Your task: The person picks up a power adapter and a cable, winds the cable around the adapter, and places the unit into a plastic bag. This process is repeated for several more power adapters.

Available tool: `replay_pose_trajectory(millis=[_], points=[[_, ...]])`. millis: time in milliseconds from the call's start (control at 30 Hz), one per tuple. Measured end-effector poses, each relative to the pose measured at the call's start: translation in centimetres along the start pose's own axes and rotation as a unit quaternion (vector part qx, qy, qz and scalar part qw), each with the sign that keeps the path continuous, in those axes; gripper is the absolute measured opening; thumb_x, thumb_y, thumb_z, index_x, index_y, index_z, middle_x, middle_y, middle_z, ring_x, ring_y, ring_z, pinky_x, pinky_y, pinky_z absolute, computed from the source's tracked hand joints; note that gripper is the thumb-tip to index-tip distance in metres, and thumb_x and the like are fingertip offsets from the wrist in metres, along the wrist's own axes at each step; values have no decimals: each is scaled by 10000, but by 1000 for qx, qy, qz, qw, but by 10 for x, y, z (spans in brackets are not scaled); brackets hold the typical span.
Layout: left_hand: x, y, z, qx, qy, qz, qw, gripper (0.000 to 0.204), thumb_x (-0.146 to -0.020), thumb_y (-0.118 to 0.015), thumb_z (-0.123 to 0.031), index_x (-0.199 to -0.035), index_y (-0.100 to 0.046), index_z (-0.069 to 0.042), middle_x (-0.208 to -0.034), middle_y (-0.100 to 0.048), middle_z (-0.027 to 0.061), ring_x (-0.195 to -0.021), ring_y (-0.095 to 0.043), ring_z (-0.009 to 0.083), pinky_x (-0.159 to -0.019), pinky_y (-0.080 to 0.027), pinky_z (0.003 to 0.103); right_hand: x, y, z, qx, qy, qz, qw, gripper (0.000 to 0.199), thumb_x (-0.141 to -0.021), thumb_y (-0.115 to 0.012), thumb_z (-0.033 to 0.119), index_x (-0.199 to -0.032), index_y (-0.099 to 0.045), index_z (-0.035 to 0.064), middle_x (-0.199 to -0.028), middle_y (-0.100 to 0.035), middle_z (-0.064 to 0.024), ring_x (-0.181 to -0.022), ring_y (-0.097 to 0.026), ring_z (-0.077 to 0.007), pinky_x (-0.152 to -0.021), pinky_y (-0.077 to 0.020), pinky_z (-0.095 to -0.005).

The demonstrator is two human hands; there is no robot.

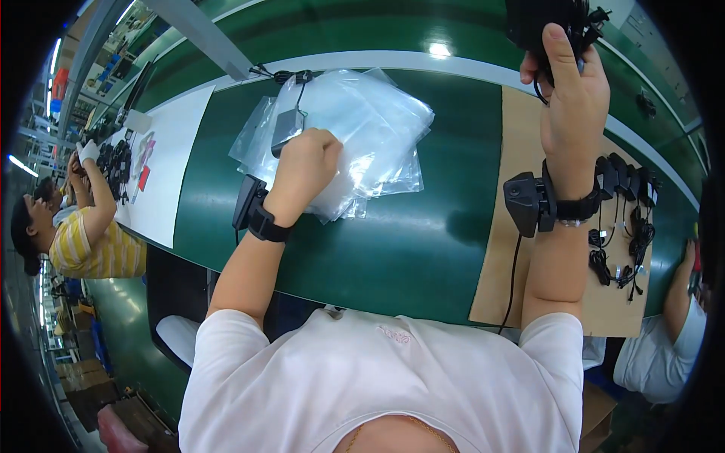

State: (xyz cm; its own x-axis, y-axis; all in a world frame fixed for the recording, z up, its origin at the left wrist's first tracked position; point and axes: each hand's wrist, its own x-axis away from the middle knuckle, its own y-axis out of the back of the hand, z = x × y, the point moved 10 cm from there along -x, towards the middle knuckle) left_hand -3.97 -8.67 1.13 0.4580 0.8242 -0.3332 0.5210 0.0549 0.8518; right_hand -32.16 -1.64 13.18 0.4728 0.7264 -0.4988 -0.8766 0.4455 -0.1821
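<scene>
My right hand (pixel 570 94) is raised at the upper right, its fingers wrapped round a black power adapter (pixel 532 26) with a bundled cord; the picture's edge cuts part of it off. Over a pile of clear plastic bags (pixel 377 128) on the green table, my left hand (pixel 308 162) is closed with the knuckles up. What its fingers pinch, if anything, is hidden beneath it. Right beside those fingers, on the bags, lies another power adapter (pixel 287 128), dark and boxy, its cord running to a coil (pixel 291 76) at the pile's far edge.
Several black adapters with coiled cords (pixel 627 181) lie on a brown cardboard sheet (pixel 498 249) at the right. A white sheet (pixel 170 181) covers the table's left part. One person (pixel 94 241) works at the left, another (pixel 664 355) at the right. A grey post (pixel 204 34) rises beyond the table.
</scene>
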Motion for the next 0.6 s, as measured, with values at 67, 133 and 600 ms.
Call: replay_pose_trajectory(millis=[67,133,600], points=[[-5,11,11,36,45,-16,998,159,-794,-538,-148,-748,-572,-1,-716,-574,209,-706,-558,368,-627,-438,414,0,0,1,-9,4,-11,1000,297,-820,-617,295,-862,-511,21,-670,-536,-55,-595,-482,-107,-526,-331,-201],[-7,50,25,5,70,-151,986,137,-824,-537,-153,-830,-553,-18,-611,-540,149,-566,-543,296,-543,-428,329,0,-2,3,-2,9,-4,1000,291,-819,-618,297,-863,-515,28,-669,-537,-48,-588,-480,-100,-509,-315,-194],[25,57,61,110,220,79,966,208,-732,-589,-103,-868,-608,54,-608,-534,3,-537,-492,61,-521,-420,210,-3,0,-11,19,-7,-12,1000,307,-819,-616,313,-844,-530,19,-669,-537,-40,-568,-441,-81,-505,-287,-186]])
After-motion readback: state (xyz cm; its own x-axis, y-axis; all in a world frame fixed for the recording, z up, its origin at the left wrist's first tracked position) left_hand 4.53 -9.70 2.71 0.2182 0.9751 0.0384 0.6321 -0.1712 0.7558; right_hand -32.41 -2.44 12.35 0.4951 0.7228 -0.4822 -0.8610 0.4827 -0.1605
